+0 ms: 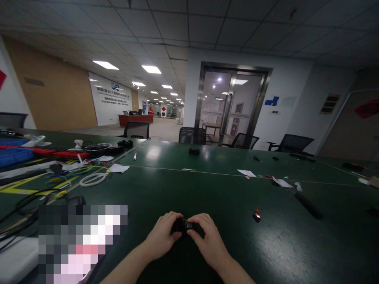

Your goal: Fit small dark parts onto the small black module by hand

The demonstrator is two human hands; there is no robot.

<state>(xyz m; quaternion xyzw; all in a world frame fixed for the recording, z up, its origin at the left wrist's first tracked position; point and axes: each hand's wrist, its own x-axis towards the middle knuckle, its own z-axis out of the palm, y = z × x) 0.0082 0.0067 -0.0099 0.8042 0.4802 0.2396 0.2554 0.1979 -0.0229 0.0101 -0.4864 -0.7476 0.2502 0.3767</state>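
Observation:
Both of my hands meet low in the middle of the view, above the green tabletop (142,236). Between them is a small black object (185,224) with a shinier patch toward its right end; its exact kind is too dark to make out. My left hand (162,234) closes thumb and fingers on its left side. From the right, my right hand (207,238) pinches the other end between thumb and forefinger. Much of the object is covered by my fingers. A small red and silver item (256,215) lies on the table to the right of my hands.
Cables (32,205), a coiled white cord (94,179) and blue trays (14,157) crowd the left side. A black-handled tool (308,205) lies at the right. Farther back are a black block (194,151), a wrench (135,156) and paper scraps (246,173). Chairs (192,135) line the far edge.

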